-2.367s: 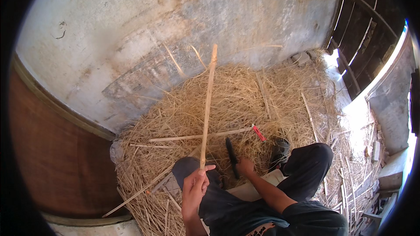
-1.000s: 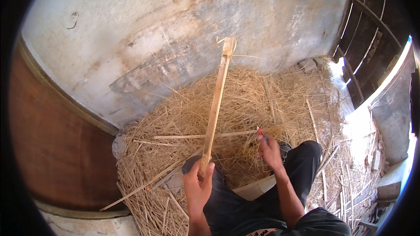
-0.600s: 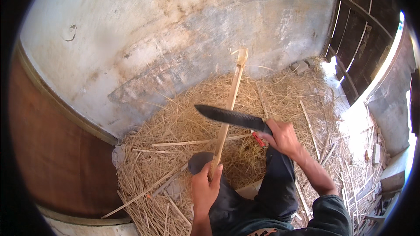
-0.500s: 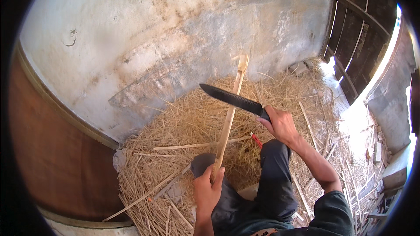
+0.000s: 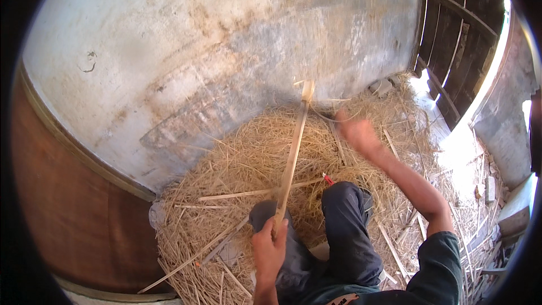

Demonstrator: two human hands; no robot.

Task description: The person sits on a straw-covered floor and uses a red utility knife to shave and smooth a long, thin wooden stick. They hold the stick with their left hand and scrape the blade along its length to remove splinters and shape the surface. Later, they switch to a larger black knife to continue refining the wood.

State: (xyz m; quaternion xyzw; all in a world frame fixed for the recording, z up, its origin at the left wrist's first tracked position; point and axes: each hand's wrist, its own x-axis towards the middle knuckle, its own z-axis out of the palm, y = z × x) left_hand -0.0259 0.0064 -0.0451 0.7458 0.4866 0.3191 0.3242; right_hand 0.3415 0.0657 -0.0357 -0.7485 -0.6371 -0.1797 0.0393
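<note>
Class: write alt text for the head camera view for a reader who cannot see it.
A seated person's left hand grips a long bamboo strip upright over a straw pile, while the blurred right hand is raised near its top, beside a stained wall.

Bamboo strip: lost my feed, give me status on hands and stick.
Left hand gripping the bamboo strip at its lower end, strip upright. Right hand raised near its top, motion-blurred; grip unclear. Straw pile beneath; nothing blocking.

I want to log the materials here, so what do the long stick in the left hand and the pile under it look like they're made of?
The stick looks like split bamboo or pale raw wood: straight, flat, tan, unfinished, with a frayed top end. The pile looks like dry straw: loose, thin, yellow stalks lying every way. The left hand grips the stick's lower end.
</note>
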